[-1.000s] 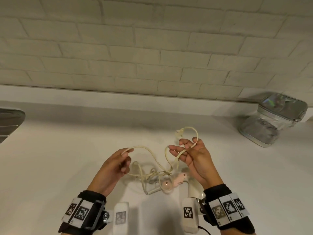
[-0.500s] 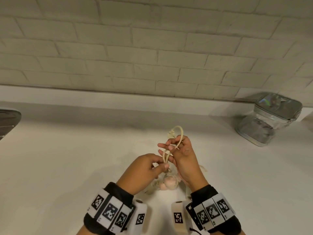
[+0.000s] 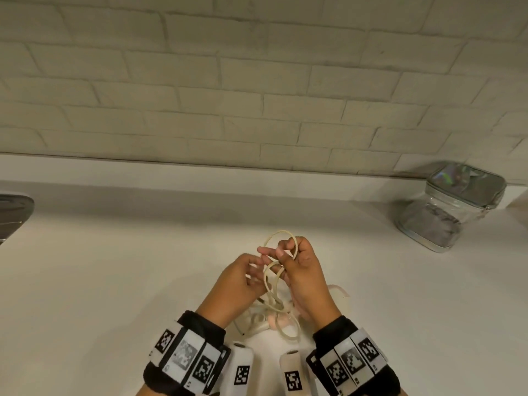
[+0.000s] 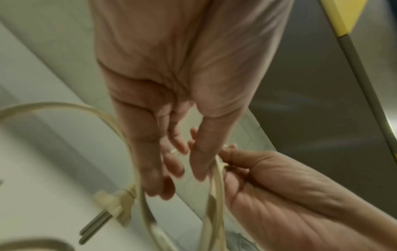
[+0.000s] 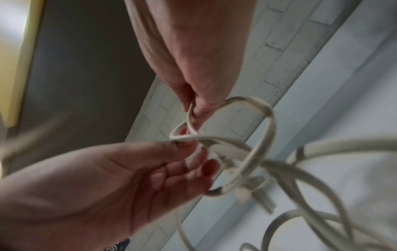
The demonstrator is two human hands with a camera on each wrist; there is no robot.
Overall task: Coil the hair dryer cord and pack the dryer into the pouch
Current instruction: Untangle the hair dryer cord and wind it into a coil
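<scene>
A cream cord (image 3: 281, 231) stands in small loops above the white counter (image 3: 114, 281), held between both hands. My right hand (image 3: 281, 254) pinches the loops at their top, as the right wrist view shows (image 5: 193, 110). My left hand (image 3: 257, 267) is right beside it, thumb and fingers pinching a strand of the cord (image 5: 268, 129). The plug (image 4: 111, 203) hangs free below the loop (image 4: 64, 104). The pink hair dryer (image 3: 278, 322) lies on the counter under my hands, mostly hidden by them. The clear, shiny pouch (image 3: 457, 201) stands at the far right against the wall.
A brick wall (image 3: 257, 95) with a low ledge runs along the back of the counter. A dark object (image 3: 14, 207) pokes in at the left edge. Loose cord lies tangled around the dryer near the front.
My left hand swung right from an arm's spread to meet my right hand, bringing a length of cord with it. The right hand now holds another loop.
</scene>
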